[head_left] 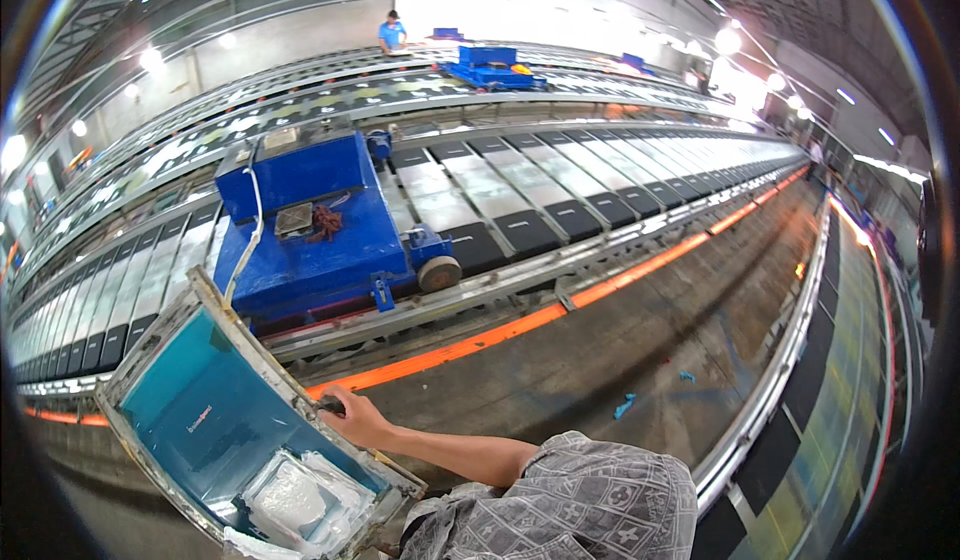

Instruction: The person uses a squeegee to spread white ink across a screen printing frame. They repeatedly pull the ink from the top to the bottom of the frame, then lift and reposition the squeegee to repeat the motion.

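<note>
A screen-printing frame (205, 405), with teal mesh inside worn, paint-smeared edges, stands tilted at the lower left. Thick white ink (290, 495) is heaped at its near end. My right hand (352, 420) is closed at the frame's right edge, fingers wrapped round a small dark handle (330, 404) there. My forearm reaches leftward out of a grey patterned sleeve (610, 490). Outside the picture, my left hand does not show. Just beyond the frame, a blue wheeled carriage (320, 245) sits over the long printing table, with a reddish-brown clump (326, 224) lying on it.
Rows of black fabric pieces (570, 220) lie along the table behind a metal rail and an orange strip (450, 352). Another table (840, 400) runs along the right. Blue scraps (624, 405) lie on the aisle floor. Far off, a person in blue (391, 32) stands near another carriage (488, 66).
</note>
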`<control>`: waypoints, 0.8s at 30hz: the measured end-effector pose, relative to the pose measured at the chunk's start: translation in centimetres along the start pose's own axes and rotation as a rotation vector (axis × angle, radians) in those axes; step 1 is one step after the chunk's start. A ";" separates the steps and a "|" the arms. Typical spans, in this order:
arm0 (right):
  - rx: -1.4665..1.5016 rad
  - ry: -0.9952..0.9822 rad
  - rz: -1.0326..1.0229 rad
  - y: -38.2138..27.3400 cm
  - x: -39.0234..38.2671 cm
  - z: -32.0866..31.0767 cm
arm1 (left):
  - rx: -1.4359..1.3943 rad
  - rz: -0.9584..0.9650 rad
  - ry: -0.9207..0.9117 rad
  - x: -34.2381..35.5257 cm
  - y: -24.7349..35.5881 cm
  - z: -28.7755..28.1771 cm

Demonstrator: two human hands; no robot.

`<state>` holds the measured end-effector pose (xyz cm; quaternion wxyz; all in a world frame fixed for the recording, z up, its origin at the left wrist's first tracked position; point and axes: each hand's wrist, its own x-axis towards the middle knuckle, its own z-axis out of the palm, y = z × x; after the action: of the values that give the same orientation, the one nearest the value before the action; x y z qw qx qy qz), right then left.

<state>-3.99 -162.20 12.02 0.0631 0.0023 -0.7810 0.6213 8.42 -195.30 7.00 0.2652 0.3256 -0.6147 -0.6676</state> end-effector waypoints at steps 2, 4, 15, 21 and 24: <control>0.016 0.031 -0.008 -0.2 -0.5 -0.3 | -0.014 -0.004 -0.049 0.6 -0.1 0.3; -0.002 0.110 -0.091 0.6 -0.7 0.5 | -0.038 -0.005 -0.097 1.4 -0.5 0.2; -0.007 0.142 -0.023 0.0 -0.3 0.7 | -0.215 -0.064 -0.217 4.0 -3.0 -2.7; 0.017 0.082 0.007 -0.3 0.3 0.2 | -0.239 -0.076 -0.121 1.1 -2.0 -2.3; 0.003 0.055 -0.016 0.1 1.2 0.2 | -0.219 -0.055 -0.060 0.1 -2.4 -2.4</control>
<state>-5.23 -162.29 11.98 0.0897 -0.0084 -0.7780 0.6218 10.32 -196.69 4.58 0.2623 0.2915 -0.5366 -0.7471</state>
